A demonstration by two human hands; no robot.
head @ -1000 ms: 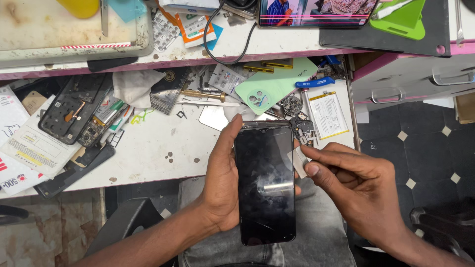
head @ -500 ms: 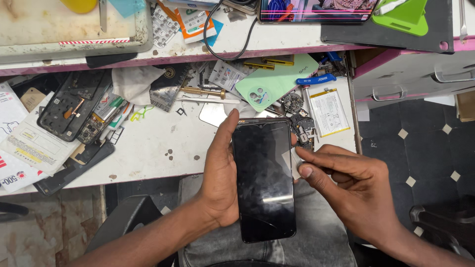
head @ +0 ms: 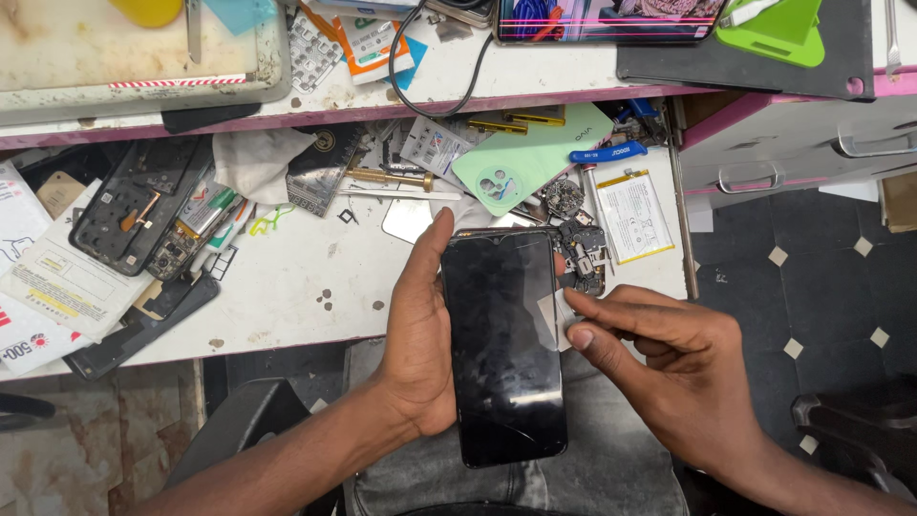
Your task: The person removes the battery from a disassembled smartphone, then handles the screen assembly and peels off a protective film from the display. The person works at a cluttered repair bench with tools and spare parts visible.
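Cradled upright in left hand (head: pixel 420 354), phone (head: pixel 503 349) points toward bench (head: pixel 287 287)

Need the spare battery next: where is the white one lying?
Head view, right of centre: the white battery lies on the worktop's right end, beside the circuit board.

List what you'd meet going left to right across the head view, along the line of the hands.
Left hand → dark phone → small clear film tab pinched at the phone's right edge → right hand → checkered floor tiles.
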